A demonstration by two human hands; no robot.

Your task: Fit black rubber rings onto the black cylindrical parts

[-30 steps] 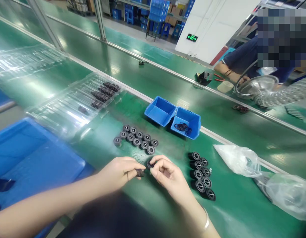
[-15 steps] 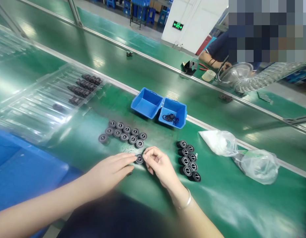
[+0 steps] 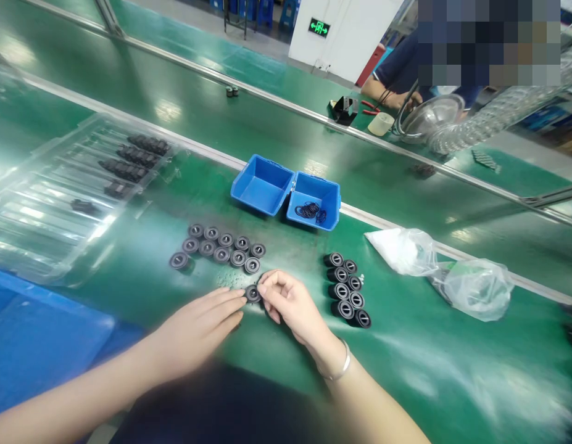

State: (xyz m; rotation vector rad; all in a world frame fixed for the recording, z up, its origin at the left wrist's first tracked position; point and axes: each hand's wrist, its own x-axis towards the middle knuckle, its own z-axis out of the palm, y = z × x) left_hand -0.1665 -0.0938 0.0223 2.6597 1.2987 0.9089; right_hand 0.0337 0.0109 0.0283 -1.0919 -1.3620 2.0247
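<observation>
A round black part (image 3: pixel 253 293) with a ringed top lies on the green table between my hands. My left hand (image 3: pixel 207 320) is stretched out flat, its fingertips against the part's left side. At the right edge of that part, my right hand (image 3: pixel 286 299) has thumb and forefinger pinched together, the other fingers curled. Whatever the pinch holds, if anything, is too small or hidden. Just beyond stand rows of similar round black parts (image 3: pixel 221 254). To the right is a group of taller black cylinders (image 3: pixel 341 291) with slotted tops.
Two blue bins (image 3: pixel 262 184) stand at the back; the right one holds thin black rings (image 3: pixel 308 210). Plastic bags (image 3: pixel 480 290) lie at right, a clear tray (image 3: pixel 58 203) with dark parts at left. Across the metal rail (image 3: pixel 276 95), another person's hand (image 3: pixel 403 100) is near a clear duct.
The view has shifted, so the table's contents sit slightly further left and up. My right fingers now sit closer against the part's edge; my left hand stays on its left side.
</observation>
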